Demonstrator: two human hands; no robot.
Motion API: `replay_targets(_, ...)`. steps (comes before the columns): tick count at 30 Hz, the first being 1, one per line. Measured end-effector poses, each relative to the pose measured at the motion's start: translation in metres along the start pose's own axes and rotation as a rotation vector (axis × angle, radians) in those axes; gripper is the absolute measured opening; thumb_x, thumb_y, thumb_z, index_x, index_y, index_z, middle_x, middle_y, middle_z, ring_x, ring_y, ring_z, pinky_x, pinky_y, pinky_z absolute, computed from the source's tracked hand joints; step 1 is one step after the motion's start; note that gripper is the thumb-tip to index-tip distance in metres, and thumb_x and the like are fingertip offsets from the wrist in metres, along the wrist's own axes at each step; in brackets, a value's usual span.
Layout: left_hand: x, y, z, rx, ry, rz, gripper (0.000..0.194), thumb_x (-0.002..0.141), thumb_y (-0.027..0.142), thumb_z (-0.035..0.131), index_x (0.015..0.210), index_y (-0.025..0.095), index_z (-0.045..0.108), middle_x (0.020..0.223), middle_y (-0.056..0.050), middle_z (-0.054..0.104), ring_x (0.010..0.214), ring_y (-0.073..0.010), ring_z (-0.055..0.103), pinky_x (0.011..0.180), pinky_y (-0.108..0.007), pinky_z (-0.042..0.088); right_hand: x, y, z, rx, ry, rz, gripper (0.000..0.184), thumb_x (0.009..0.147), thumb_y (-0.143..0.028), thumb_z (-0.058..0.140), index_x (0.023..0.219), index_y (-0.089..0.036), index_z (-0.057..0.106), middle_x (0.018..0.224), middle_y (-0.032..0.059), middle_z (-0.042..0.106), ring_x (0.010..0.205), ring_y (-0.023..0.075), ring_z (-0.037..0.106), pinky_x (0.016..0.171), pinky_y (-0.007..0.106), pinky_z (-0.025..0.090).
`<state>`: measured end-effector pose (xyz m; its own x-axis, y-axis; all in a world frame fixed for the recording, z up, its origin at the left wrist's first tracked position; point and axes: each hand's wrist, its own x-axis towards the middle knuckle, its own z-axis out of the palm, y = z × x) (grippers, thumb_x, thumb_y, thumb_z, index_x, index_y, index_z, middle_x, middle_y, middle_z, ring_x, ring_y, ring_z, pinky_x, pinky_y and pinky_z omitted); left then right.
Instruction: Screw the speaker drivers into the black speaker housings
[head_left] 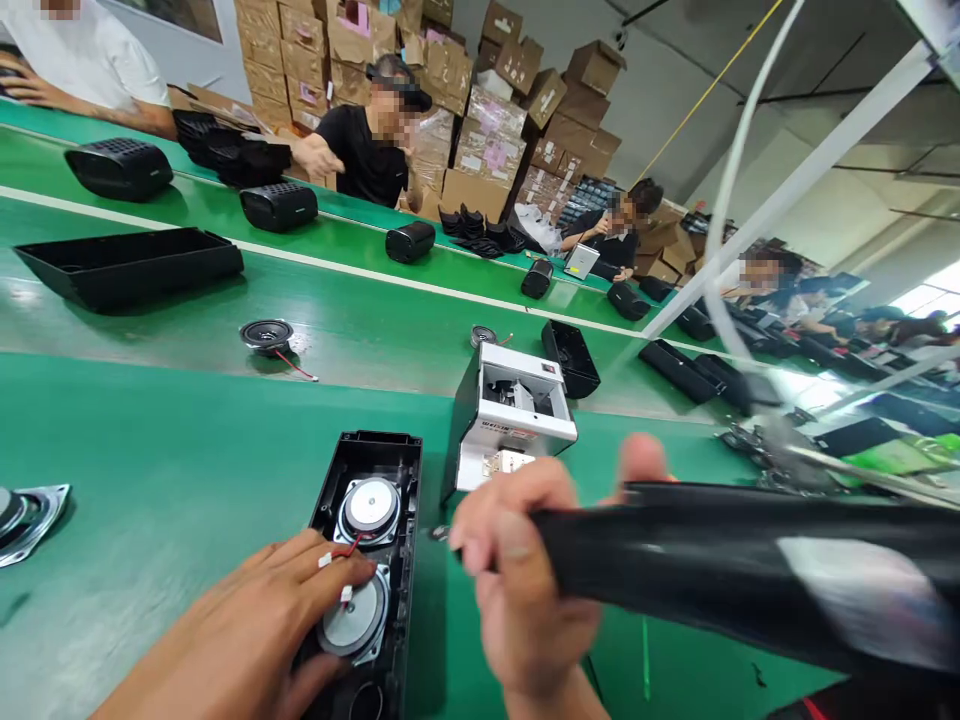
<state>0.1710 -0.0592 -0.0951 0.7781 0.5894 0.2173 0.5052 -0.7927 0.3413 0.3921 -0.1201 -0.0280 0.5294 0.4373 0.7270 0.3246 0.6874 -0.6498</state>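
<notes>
A black speaker housing point(375, 455) lies open on the green bench in front of me, with two round silver speaker drivers point(369, 508) seated in it and red and white wires between them. My left hand point(255, 630) rests on the housing, fingers spread flat over the lower driver point(352, 625). My right hand point(517, 590) is wrapped round the handle of a large black power screwdriver point(720, 570) that points left, toward the housing. A cable rises from the tool to the upper right.
A white screw feeder box point(517, 415) stands just behind the housing. Loose drivers point(266, 337) and black housings point(127, 265) lie on the conveyor belt. Another loose driver point(22, 515) is at the left edge. Several other people work across the belt. Cardboard boxes are stacked behind.
</notes>
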Motion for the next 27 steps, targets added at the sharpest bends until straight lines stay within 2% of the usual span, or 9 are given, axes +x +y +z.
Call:
replay_targets(3,0.006,0.014,-0.01,0.033,-0.047,-0.069,0.056,0.077,0.016,0.073,0.127,0.038,0.086,0.132,-0.003,0.09,0.125,-0.0385,0.083,0.105,-0.049,0.07,0.033,-0.006,-0.023,-0.059,0.09,-0.119,0.018,0.113,-0.017,0.072,0.123,-0.03,0.065,0.082,-0.0097,0.06,0.056,0.0118,0.056,0.059,0.027,0.059)
replay_targets(5,0.013,0.019,-0.017,0.018,-0.065,-0.071,0.052,0.081,0.016,0.073,0.127,0.037,0.086,0.132,-0.004,0.09,0.124,-0.0386,0.083,0.107,-0.05,0.069,0.047,-0.003,-0.034,-0.122,0.086,-0.155,0.038,0.111,-0.014,0.075,0.141,-0.033,0.063,0.083,-0.0111,0.063,0.058,0.0114,0.057,0.063,0.027,0.062)
replay_targets(8,0.026,0.022,-0.025,-0.046,-0.127,-0.061,0.041,0.088,0.017,0.072,0.122,0.035,0.086,0.131,-0.006,0.089,0.121,-0.0389,0.083,0.103,-0.051,0.068,0.051,0.007,-0.043,-0.191,0.077,-0.134,0.069,0.109,-0.014,0.078,0.166,-0.037,0.047,0.085,-0.0122,0.065,0.059,0.0121,0.06,0.063,0.028,0.062)
replay_targets(10,0.033,0.022,-0.028,-0.07,-0.178,-0.076,0.036,0.091,0.017,0.073,0.121,0.032,0.085,0.134,-0.008,0.088,0.122,-0.0396,0.082,0.103,-0.054,0.067,0.048,0.011,-0.045,-0.205,0.08,-0.091,0.074,0.107,-0.015,0.081,0.168,-0.036,0.045,0.085,-0.012,0.066,0.059,0.0128,0.061,0.062,0.028,0.061)
replay_targets(17,0.047,0.033,-0.039,-0.084,-0.31,-0.131,0.044,0.093,0.011,0.075,0.133,0.028,0.084,0.14,-0.011,0.084,0.129,-0.04,0.078,0.113,-0.06,0.063,0.04,0.001,-0.038,-0.192,0.113,0.072,0.066,0.104,-0.016,0.084,0.159,-0.032,0.052,0.081,-0.0122,0.066,0.055,0.0125,0.058,0.057,0.025,0.057)
replay_targets(21,0.054,0.04,-0.047,-0.088,-0.435,-0.174,0.046,0.091,0.006,0.077,0.133,0.022,0.084,0.147,-0.015,0.081,0.133,-0.0413,0.077,0.115,-0.062,0.064,0.027,-0.022,-0.034,-0.106,0.138,0.174,0.068,0.104,-0.016,0.086,0.158,-0.039,0.052,0.076,-0.0125,0.066,0.051,0.0133,0.054,0.054,0.025,0.056)
replay_targets(23,0.056,0.042,-0.049,-0.1,-0.44,-0.181,0.043,0.091,0.006,0.077,0.132,0.022,0.083,0.145,-0.015,0.081,0.133,-0.0422,0.077,0.113,-0.063,0.066,0.021,-0.037,-0.043,-0.078,0.13,0.184,0.057,0.106,-0.016,0.083,0.149,-0.042,0.057,0.072,-0.0129,0.063,0.048,0.0139,0.052,0.054,0.026,0.056)
replay_targets(26,0.058,0.042,-0.048,-0.116,-0.439,-0.167,0.038,0.092,0.008,0.079,0.127,0.021,0.082,0.139,-0.014,0.082,0.131,-0.0436,0.077,0.108,-0.065,0.069,0.016,-0.053,-0.064,-0.065,-0.174,0.316,0.013,0.11,-0.026,0.077,0.109,-0.033,0.066,0.064,-0.0076,0.058,0.048,0.0192,0.056,0.051,0.033,0.057)
replay_targets(27,0.058,0.043,-0.047,-0.117,-0.444,-0.164,0.037,0.091,0.008,0.08,0.126,0.02,0.082,0.137,-0.014,0.082,0.13,-0.044,0.077,0.106,-0.065,0.07,0.013,-0.054,-0.068,-0.052,-0.344,0.37,0.017,0.111,-0.031,0.076,0.099,-0.032,0.065,0.062,-0.005,0.058,0.048,0.0223,0.058,0.049,0.037,0.058)
